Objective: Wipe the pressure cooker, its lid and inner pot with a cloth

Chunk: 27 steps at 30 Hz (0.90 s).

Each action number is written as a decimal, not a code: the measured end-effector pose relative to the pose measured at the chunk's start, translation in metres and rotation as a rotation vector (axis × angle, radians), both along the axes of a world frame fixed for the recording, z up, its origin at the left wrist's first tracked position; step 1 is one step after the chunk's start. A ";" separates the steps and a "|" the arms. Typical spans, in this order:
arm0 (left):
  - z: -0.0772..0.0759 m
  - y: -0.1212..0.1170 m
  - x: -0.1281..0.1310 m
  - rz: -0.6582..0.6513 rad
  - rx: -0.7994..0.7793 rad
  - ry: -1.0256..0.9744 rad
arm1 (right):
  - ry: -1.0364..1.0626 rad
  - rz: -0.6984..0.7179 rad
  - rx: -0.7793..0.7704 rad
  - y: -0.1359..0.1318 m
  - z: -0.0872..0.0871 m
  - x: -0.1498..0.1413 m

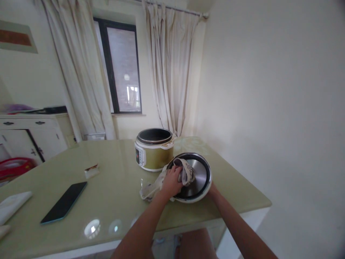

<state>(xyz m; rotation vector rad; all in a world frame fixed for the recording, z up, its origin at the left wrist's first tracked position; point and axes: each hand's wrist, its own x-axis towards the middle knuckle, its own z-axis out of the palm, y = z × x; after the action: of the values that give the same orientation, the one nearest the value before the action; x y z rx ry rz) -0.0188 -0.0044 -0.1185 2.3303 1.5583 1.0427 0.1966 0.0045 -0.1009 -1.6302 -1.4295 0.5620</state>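
My left hand (172, 181) is closed on a pale patterned cloth (185, 172), pressing it against the metal inner side of a round cooker lid (201, 172). One end of the cloth trails down onto the table to the left. Behind the lid's right edge, my right hand (212, 190) supports it; the fingers are mostly hidden underneath. The lid is tilted, with its inner face and dark sealing ring toward me. Just beyond it stands a gold and white electric pressure cooker (155, 154), uncovered, its dark inner pot (155, 135) showing.
A dark tablet-like device (64, 202) lies on the glossy green table (113, 172), near a small packet (92, 172). White items (14, 205) rest at the left edge. A wall (283, 126) borders the table's right side. A red basin (17, 165) stands beyond the table at left.
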 end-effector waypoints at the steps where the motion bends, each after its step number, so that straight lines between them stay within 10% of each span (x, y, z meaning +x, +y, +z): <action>1: 0.002 -0.001 0.001 0.000 -0.011 0.007 | 0.046 0.012 0.001 -0.001 -0.001 0.012; 6: 0.016 -0.012 0.008 0.064 -0.097 0.133 | 0.359 -0.174 0.307 -0.011 0.022 0.059; 9: 0.030 -0.021 0.018 0.130 -0.101 0.242 | 0.162 0.011 0.539 -0.026 0.047 0.053; 12: 0.046 -0.026 0.025 0.117 -0.125 0.291 | -0.303 0.332 0.455 -0.036 0.059 0.025; 17: 0.054 -0.022 0.028 -0.093 -0.155 0.113 | -0.857 0.376 0.115 -0.034 0.059 -0.010; 27: 0.042 -0.053 -0.037 -0.236 -0.090 0.090 | -0.734 0.557 -0.013 -0.023 0.058 0.007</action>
<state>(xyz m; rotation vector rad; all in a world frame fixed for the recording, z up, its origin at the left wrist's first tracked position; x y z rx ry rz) -0.0559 -0.0578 -0.0763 2.4549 1.2871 0.8072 0.2041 -0.0184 -0.0429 -1.5034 -2.4618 0.2654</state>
